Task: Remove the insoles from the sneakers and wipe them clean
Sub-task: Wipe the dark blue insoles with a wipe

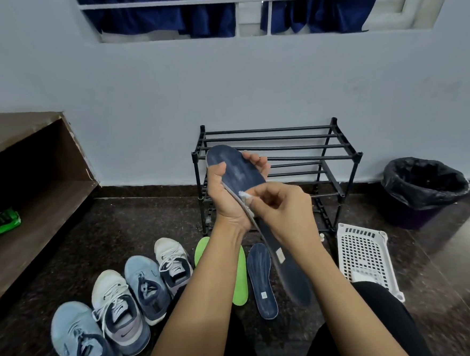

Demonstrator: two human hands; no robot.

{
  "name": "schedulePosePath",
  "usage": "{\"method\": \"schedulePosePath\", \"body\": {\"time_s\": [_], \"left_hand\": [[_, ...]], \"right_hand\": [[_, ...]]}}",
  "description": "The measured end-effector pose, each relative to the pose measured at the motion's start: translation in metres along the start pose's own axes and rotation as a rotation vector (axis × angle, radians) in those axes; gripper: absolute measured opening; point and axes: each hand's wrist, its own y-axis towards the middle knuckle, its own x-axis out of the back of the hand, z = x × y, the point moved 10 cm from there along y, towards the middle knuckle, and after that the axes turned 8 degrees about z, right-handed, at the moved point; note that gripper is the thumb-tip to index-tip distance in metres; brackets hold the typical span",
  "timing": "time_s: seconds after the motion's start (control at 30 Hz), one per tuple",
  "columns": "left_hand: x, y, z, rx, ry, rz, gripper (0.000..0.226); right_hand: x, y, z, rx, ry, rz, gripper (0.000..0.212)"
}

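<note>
My left hand (pixel 231 194) grips a dark blue insole (pixel 237 169) from below, thumb on its left edge and fingers curled round the right edge, holding it up in front of me. My right hand (pixel 279 208) pinches a small white wipe (pixel 243 195) against the insole's middle. On the floor lie a second dark blue insole (pixel 262 281) and a green insole (pixel 239 277), partly hidden by my left forearm. Several sneakers sit in a row at lower left: a blue one (pixel 81 341), a white one (pixel 118 311), another blue one (pixel 147 287) and another white one (pixel 173 262).
A black metal shoe rack (pixel 282 152) stands against the wall behind my hands. A white plastic basket (pixel 367 254) lies to the right, with a black-lined bin (pixel 423 187) beyond it. A wooden shelf (pixel 34 191) on the left holds a green packet (pixel 3 221).
</note>
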Motion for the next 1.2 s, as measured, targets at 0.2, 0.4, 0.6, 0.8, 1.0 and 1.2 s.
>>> {"method": "schedulePosePath", "body": {"time_s": [0.2, 0.4, 0.6, 0.8, 1.0, 1.2], "left_hand": [[-0.011, 0.001, 0.002, 0.018, -0.026, 0.051, 0.063], [-0.016, -0.009, 0.015, 0.091, 0.117, 0.06, 0.053], [-0.01, -0.008, 0.007, 0.072, 0.056, 0.069, 0.053], [-0.011, -0.002, -0.01, 0.024, -0.064, 0.068, 0.053], [-0.007, -0.004, -0.003, 0.004, -0.101, 0.028, 0.057], [-0.003, -0.006, 0.006, 0.016, 0.078, -0.032, 0.064]], "right_hand": [[0.003, -0.005, 0.003, 0.029, 0.135, -0.026, 0.002], [0.015, -0.002, 0.012, 0.142, -0.053, -0.314, 0.005], [0.013, 0.006, 0.008, 0.104, -0.022, -0.228, 0.004], [-0.01, -0.007, 0.005, -0.033, 0.119, 0.076, 0.001], [0.001, -0.004, 0.007, 0.072, -0.002, -0.191, 0.006], [0.017, 0.005, 0.01, 0.162, -0.156, -0.356, 0.004]]}}
